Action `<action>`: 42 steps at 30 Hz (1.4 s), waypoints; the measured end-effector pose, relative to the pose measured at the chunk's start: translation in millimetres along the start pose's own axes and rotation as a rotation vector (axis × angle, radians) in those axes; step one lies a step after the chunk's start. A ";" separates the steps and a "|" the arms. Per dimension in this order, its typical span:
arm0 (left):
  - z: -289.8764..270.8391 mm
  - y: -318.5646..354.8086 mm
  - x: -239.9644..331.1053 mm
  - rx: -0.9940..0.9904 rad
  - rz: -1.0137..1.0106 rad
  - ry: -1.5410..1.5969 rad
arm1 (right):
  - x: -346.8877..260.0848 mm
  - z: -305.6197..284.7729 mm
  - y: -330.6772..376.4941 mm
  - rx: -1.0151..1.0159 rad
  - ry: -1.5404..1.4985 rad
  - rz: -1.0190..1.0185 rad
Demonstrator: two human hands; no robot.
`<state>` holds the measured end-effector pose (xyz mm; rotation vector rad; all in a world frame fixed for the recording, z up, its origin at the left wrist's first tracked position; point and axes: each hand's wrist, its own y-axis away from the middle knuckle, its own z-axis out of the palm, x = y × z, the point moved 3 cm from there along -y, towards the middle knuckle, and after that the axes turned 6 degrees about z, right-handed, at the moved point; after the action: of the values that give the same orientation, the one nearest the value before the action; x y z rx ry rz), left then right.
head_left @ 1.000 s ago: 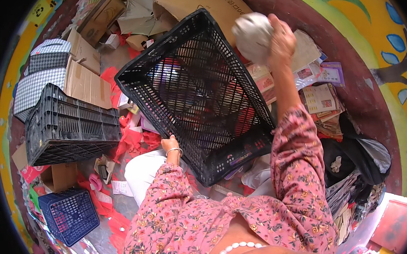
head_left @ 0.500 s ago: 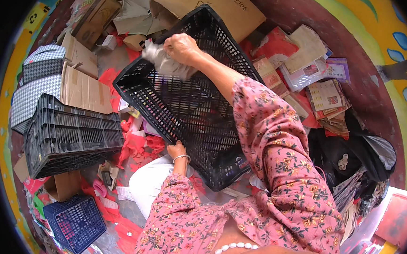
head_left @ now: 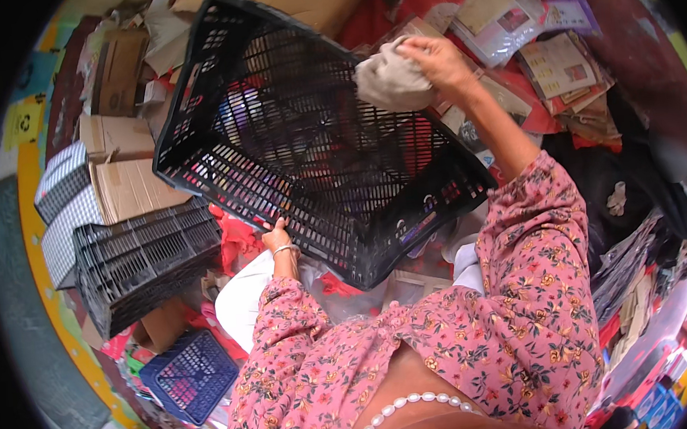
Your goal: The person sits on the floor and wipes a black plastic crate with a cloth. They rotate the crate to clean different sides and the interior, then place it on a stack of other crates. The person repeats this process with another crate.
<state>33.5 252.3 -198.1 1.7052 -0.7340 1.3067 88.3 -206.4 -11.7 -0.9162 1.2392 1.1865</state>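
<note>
Clutter (head_left: 564, 67) surrounds one held cloth (head_left: 391, 79) — two black crates (head_left: 312, 225) (head_left: 143, 256).

Black crate (head_left: 436, 178), off-white cloth (head_left: 392, 78), pink floral blouse (head_left: 488, 340), navy basket (head_left: 213, 369), brown cardboard (head_left: 139, 189)

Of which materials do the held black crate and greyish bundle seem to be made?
The black crate looks like dull moulded plastic, judging by its regular slotting. The greyish bundle is probably matt cloth, as it crumples into soft folds; the fibre is unclear.

The large cardboard box (head_left: 305, 2) is cut off above and partly hidden by the black crate (head_left: 430, 196).
</note>
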 end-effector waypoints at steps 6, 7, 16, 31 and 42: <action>-19.0 -5.0 14.2 -0.039 -0.115 -0.160 | -7.7 28.9 37.5 -0.356 0.202 -0.038; -17.1 -4.3 18.0 -0.060 -0.115 -0.197 | -5.0 26.5 40.5 -0.434 0.220 -0.025; -7.7 18.2 35.6 -0.031 -0.100 -0.300 | 28.6 -82.5 19.3 -0.135 -0.804 0.089; -28.6 -17.4 14.7 0.065 -0.229 -0.409 | 124.0 -188.6 20.8 0.024 -0.722 0.201; -56.3 -33.6 43.4 -0.109 -0.445 -0.444 | 201.2 -204.3 150.0 0.120 0.152 0.732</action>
<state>47.9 319.5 -159.9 1.9502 -0.6066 0.5805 -111.9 -344.3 -225.3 -0.4658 1.8326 1.5976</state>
